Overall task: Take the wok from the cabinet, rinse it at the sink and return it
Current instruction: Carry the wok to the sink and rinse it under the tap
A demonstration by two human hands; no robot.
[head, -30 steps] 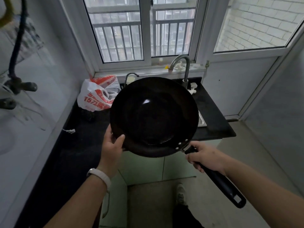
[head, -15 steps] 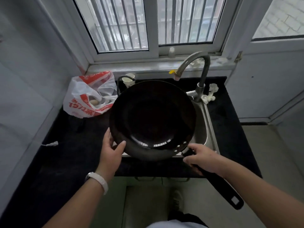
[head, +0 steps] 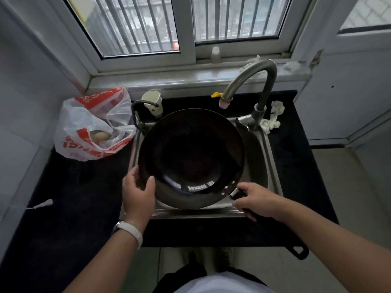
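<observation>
Wok [head: 191, 158] over sink [head: 273, 166]; left hand [head: 138, 194] at rim; right hand [head: 255, 199] on handle.

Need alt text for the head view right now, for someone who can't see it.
Both hands hold a black wok over the steel sink: left hand on its rim, right hand on the handle. The faucet arches above.

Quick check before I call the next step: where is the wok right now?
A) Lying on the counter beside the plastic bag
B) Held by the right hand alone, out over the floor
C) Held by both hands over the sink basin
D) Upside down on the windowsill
C: the left hand grips the rim of the wok, the right hand holds its handle, and the sink shows around it, below the faucet.
</observation>
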